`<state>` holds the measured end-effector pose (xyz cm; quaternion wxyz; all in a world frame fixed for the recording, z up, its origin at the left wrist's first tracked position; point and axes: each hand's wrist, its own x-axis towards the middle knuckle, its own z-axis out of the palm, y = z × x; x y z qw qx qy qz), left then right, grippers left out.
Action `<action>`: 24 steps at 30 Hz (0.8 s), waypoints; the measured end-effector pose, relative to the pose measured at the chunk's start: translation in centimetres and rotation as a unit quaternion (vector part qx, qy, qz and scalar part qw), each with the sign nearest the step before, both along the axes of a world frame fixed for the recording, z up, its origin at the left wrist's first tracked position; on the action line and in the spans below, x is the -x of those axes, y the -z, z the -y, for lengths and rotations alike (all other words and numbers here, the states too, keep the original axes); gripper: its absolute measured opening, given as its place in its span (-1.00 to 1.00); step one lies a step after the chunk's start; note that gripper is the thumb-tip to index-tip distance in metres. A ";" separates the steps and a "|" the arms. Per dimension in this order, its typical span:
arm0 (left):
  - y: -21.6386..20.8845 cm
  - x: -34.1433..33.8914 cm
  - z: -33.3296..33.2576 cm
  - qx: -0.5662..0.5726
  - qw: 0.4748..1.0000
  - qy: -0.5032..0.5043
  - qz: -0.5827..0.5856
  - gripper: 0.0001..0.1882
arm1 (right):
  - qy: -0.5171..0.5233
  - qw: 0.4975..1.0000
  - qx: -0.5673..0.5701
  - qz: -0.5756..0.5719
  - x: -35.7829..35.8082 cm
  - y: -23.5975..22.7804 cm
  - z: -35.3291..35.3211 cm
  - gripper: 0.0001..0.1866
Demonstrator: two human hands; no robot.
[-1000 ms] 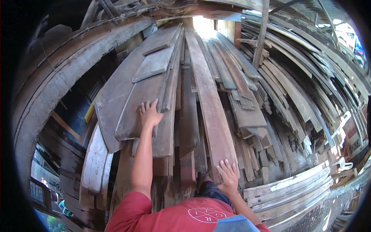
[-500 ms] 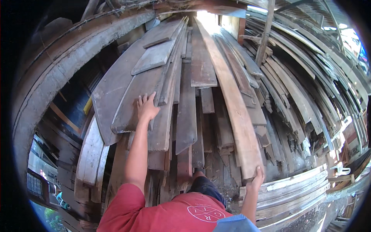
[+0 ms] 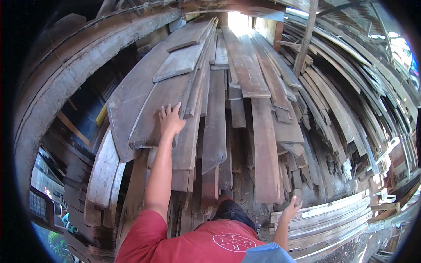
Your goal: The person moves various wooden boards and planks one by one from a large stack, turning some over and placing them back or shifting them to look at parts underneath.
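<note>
A stack of weathered planks (image 3: 219, 114) is seen leaning steeply away from the viewer, the upper ends resting toward a bright gap under the roof and the lower ends standing on the ground. The boards are laid flat against one another, apparently so that each is propped by the one behind it.

The left hand (image 3: 170, 122) is pressed flat against a wide grey board (image 3: 153, 107) at the left of the stack, the arm stretched full length. Its fingers (image 3: 175, 110) are spread open and laid on the wood; nothing is gripped. The palm lies on the board's face near its lower edge, and the fingertips reach the edge of the narrower plank just beside it on the right. The hand seems to be placed there to steady the board, which overlaps its neighbours and could slide.

The right hand (image 3: 291, 209) is held low, near the foot of a long brown plank (image 3: 265, 153) standing at the middle of the stack. Its fingers are open and loosely curled, and nothing is held in them. Whether the plank is touched cannot be told; the hand appears just beside its lower end, by a pile of pale boards (image 3: 324, 219) lying flat at lower right.

More curved boards (image 3: 103, 175) are stood at the far left.
</note>
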<state>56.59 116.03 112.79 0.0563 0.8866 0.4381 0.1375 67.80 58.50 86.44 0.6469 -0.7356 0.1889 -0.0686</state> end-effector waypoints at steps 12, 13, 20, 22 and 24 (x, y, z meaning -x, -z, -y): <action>-0.5 -0.5 0.4 0.013 1.000 0.004 0.003 -0.04 | -0.058 0.942 -0.286 -0.164 3.5 11.3 -4.6 -0.22; -0.6 -0.4 0.2 0.011 1.000 0.003 0.005 -0.04 | -0.065 0.951 -0.264 -0.148 3.2 10.7 -4.8 -0.26; -0.8 0.0 0.1 0.006 1.000 0.007 0.006 -0.04 | 0.022 0.996 -0.052 0.071 -0.1 -6.7 -6.4 -0.31; -0.1 0.3 0.3 0.005 1.000 0.018 0.001 -0.05 | 0.049 0.995 -0.027 0.082 -4.2 -9.8 -3.1 -0.30; -0.2 0.4 0.4 0.010 1.000 0.016 -0.008 -0.05 | 0.052 0.994 -0.067 0.072 -8.7 -12.0 0.1 -0.29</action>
